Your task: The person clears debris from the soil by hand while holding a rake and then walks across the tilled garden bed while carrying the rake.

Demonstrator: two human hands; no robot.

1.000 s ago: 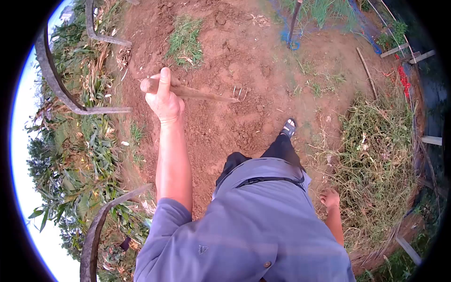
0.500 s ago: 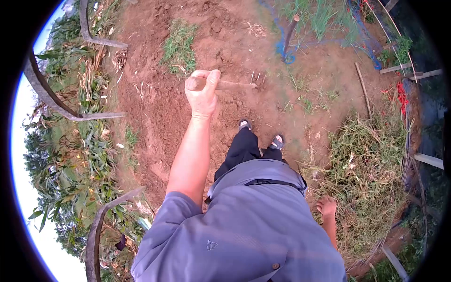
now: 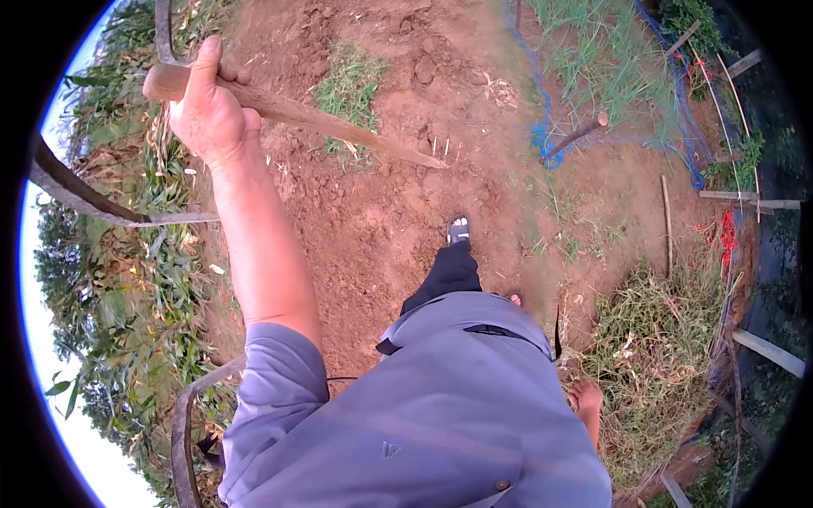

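My left hand (image 3: 212, 118) is wrapped around the upper end of a long wooden-handled tined hoe (image 3: 339, 129), its thumb lying along the handle. The butt of the handle sticks out past my hand. From there the shaft slants down to the soil, where a few thin tines show at its far end. My right hand (image 3: 584, 395) hangs low by my hip, above a heap of cut grass. Its fingers are loosely bent, with nothing visible in them.
Reddish bare soil (image 3: 364, 245) spreads around my feet, with a grass tuft (image 3: 351, 93) ahead. Blue netting (image 3: 542, 140) and a wooden stake (image 3: 576, 140) border green plants at front right. A heap of cut grass (image 3: 652, 347) lies right. Curved poles (image 3: 85, 199) and leafy stalks line the left.
My left hand has swung left and forward with the hoe handle, which now shows at greater length. One foot has shifted mostly out of sight beneath my shirt. My right hand has dropped slightly back.
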